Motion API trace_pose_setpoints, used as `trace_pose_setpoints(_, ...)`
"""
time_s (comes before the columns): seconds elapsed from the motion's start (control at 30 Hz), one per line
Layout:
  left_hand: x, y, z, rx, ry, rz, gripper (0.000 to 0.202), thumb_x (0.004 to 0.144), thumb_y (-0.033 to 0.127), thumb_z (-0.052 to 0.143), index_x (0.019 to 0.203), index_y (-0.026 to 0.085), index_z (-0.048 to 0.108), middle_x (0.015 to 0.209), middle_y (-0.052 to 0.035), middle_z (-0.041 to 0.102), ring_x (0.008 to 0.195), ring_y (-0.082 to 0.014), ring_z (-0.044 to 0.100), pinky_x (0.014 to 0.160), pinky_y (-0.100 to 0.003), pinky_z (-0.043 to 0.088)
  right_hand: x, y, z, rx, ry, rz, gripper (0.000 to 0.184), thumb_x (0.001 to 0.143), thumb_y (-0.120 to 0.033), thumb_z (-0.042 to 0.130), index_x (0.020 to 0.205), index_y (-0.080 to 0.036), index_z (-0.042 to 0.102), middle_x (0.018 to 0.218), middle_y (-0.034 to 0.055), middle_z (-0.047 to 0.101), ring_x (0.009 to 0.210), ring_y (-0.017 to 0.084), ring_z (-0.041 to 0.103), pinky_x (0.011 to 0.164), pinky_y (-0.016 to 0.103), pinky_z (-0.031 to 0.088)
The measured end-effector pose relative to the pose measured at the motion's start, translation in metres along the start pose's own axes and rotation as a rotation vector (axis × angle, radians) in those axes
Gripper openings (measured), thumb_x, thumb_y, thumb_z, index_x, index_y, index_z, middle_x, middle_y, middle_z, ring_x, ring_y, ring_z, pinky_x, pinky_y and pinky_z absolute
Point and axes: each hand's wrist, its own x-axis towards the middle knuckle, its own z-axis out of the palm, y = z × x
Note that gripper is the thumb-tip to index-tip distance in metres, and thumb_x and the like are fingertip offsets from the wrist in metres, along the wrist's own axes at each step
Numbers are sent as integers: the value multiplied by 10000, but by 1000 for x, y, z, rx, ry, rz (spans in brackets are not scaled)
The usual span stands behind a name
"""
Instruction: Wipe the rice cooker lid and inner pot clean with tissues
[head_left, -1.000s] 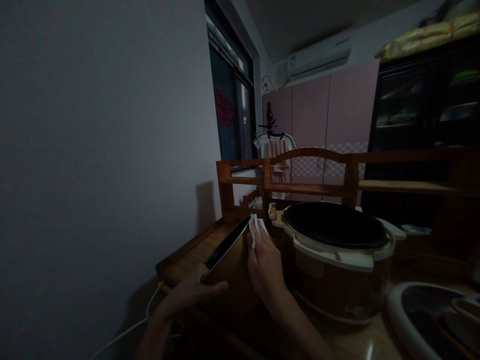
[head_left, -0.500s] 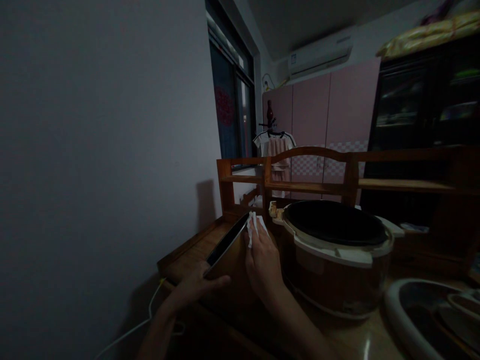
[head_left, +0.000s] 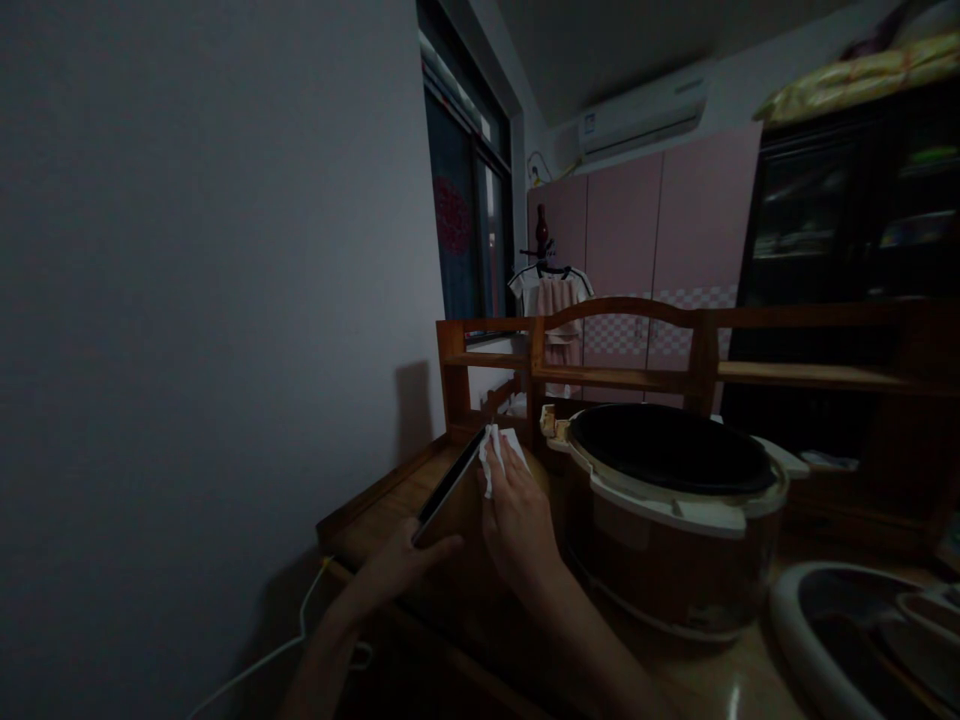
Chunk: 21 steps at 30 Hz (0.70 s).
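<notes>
An inner pot (head_left: 453, 486) with a dark inside and a pale rim is tilted on its side, so its opening shows almost edge-on; its brownish outer wall is dim. My left hand (head_left: 401, 568) grips the near end of the rim, thumb across the outside. White tissue paper (head_left: 490, 466) is under the fingers of my right hand (head_left: 519, 520), pressed on the outer wall close to the far end of the rim. To the right of my right hand stands a brown and white electric cooker (head_left: 675, 570), lidless, with a black round opening.
A white-rimmed lid-like part (head_left: 791, 600) lies at the lower right. Behind is a wooden shelf rack (head_left: 615, 376) on the wooden table (head_left: 375, 515). The wall (head_left: 225, 300) is close on the left, with a white cord (head_left: 300, 610) hanging by the table edge.
My right hand and the tissue have slid slightly left along the pot's wall. The pot has turned a little, its opening now looking narrower. My left hand keeps its grip.
</notes>
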Motion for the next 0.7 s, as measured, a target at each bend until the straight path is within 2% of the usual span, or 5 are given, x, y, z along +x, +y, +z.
trace_pose_setpoints(0.17, -1, 4, 4, 21, 17, -47, 552, 738, 570, 673, 1103, 155, 687, 1065, -98, 741, 998, -325, 677, 848, -400, 545, 4, 6, 0, 1, -28, 7, 595, 896, -71, 395, 1488, -120, 361, 1568, 117, 283, 1462, 255, 228, 1181, 470, 306)
trace_pose_setpoints(0.33, 2, 14, 10, 4, -1, 2, 527, 761, 574, 649, 1070, 151, 708, 1050, -98, 746, 956, -310, 692, 804, -369, 554, 8, 13, 0, 21, -33, 11, 550, 965, -142, 357, 1513, -143, 304, 1564, 94, 296, 1462, 230, 229, 1185, 455, 296)
trace_pose_setpoints(0.43, 4, 18, 14, -22, -4, 25, 537, 760, 573, 646, 1082, 148, 712, 1060, -105, 744, 976, -316, 690, 831, -383, 552, 9, 16, 0, 42, -24, 2, 535, 978, -154, 343, 1512, -178, 312, 1564, 60, 305, 1466, 217, 217, 1189, 449, 287)
trace_pose_setpoints(0.57, 3, 21, 17, -31, 48, 15, 590, 739, 593, 654, 1101, 131, 707, 1066, -127, 739, 1016, -330, 680, 883, -411, 541, 10, 17, 2, 50, -18, -4, 535, 977, -152, 350, 1510, -169, 315, 1557, 65, 322, 1469, 206, 209, 1194, 432, 276)
trace_pose_setpoints(0.7, -1, 19, 11, 1, 54, -27, 621, 735, 602, 648, 1136, 130, 693, 1091, -140, 730, 1038, -338, 672, 919, -423, 526, 12, 15, 5, 39, -15, -32, 550, 963, -136, 364, 1510, -168, 316, 1554, 66, 334, 1469, 197, 213, 1193, 426, 281)
